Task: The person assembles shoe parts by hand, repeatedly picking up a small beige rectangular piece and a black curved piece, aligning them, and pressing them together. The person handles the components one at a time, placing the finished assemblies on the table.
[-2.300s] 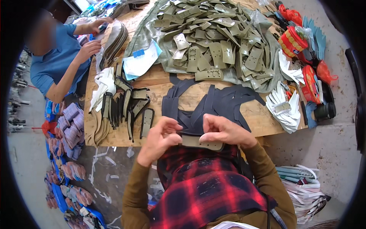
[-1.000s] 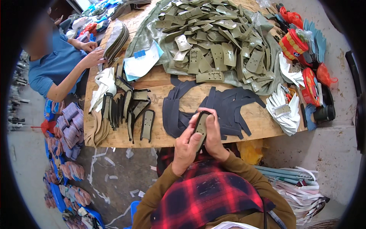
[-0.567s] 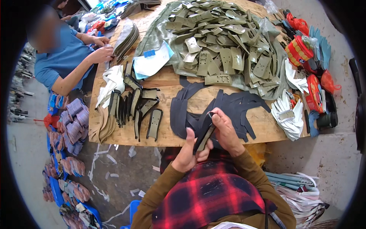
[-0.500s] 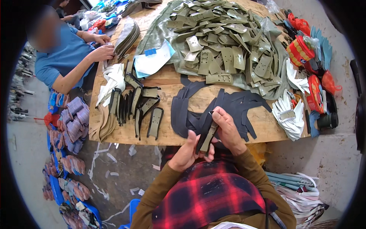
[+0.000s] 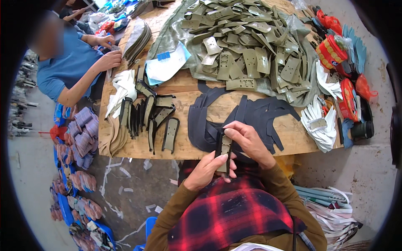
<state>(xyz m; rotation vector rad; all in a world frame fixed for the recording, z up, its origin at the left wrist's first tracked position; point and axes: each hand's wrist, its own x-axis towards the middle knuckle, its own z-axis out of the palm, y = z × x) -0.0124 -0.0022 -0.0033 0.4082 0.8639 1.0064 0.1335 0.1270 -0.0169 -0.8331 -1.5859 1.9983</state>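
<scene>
Close to my body, just off the near table edge, I hold an olive perforated plate with black edging (image 5: 225,146). My left hand (image 5: 205,170) is closed round its lower end, the thumb lying on its face. At the top edge my right hand (image 5: 251,144) pinches the black edging between thumb and fingers. Behind my hands lies a heap of black fabric strips (image 5: 268,112). Left of it, a similar black-edged olive plate (image 5: 170,134) rests flat beside several others, some standing on edge.
A large pile of olive plates (image 5: 255,62) covers the table's middle. White strips (image 5: 318,125) and a red tin (image 5: 331,52) sit at the right, and a pale blue sheet (image 5: 167,67) left of the pile. A person in blue (image 5: 73,58) works at the far left.
The held plate has turned more upright, its face now toward me. My left thumb has come down onto it, and my right hand has shifted slightly to its top corner.
</scene>
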